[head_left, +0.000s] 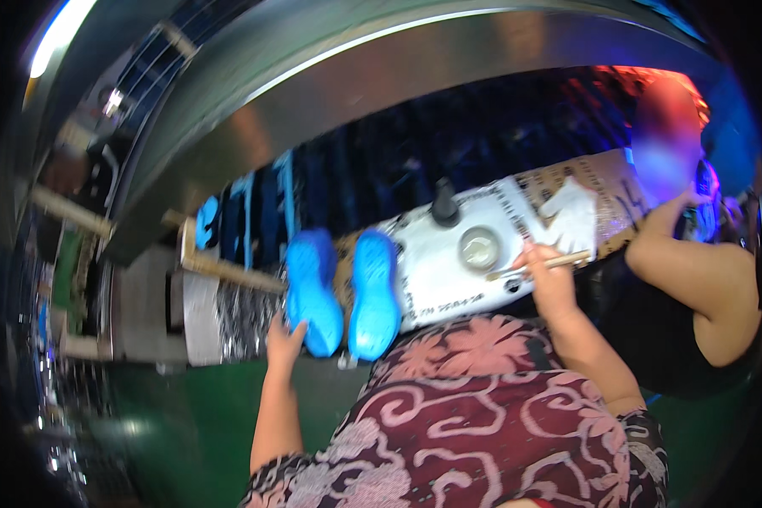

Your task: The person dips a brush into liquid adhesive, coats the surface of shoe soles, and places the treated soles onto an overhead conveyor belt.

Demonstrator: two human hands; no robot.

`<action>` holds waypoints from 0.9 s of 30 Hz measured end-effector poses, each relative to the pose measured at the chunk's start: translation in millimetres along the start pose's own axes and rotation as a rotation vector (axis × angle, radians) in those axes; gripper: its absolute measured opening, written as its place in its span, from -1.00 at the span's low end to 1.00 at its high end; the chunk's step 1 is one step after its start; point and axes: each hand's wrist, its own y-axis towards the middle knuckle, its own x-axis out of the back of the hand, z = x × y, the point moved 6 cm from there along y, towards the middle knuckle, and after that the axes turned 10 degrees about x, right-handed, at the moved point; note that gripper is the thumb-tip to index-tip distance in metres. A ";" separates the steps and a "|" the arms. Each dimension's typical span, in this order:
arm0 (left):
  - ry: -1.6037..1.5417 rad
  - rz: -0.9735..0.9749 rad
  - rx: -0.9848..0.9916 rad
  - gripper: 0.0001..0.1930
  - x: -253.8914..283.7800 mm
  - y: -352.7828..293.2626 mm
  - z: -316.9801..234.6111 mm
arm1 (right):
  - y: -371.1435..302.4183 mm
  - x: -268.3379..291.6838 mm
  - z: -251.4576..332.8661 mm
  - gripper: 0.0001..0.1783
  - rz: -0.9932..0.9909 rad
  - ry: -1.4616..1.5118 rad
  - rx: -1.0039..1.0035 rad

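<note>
My left hand (285,341) rests with fingers apart against the lower edge of the left one of two bright blue shoe-shaped pieces (313,288), with the second blue piece (374,292) right beside it. My right hand (549,275) grips a thin pale wooden stick (540,265), like a brush handle, held level over a white board (432,271). A small round metal dish (480,248) sits on that board just left of the stick's tip. A dark cone-shaped bottle (444,203) stands behind the dish.
A white glove (571,216) lies on patterned paper (597,182) at the right. Another person's arm (694,271) reaches in from the right. A curved metal hood (356,76) arches overhead. A metal frame (203,305) stands at left; green floor (178,423) below.
</note>
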 end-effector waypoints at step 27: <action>-1.153 0.577 0.531 -0.61 -29.3 -49.8 -80.8 | -3.0 -25.0 10.1 -0.62 0.054 0.003 -0.001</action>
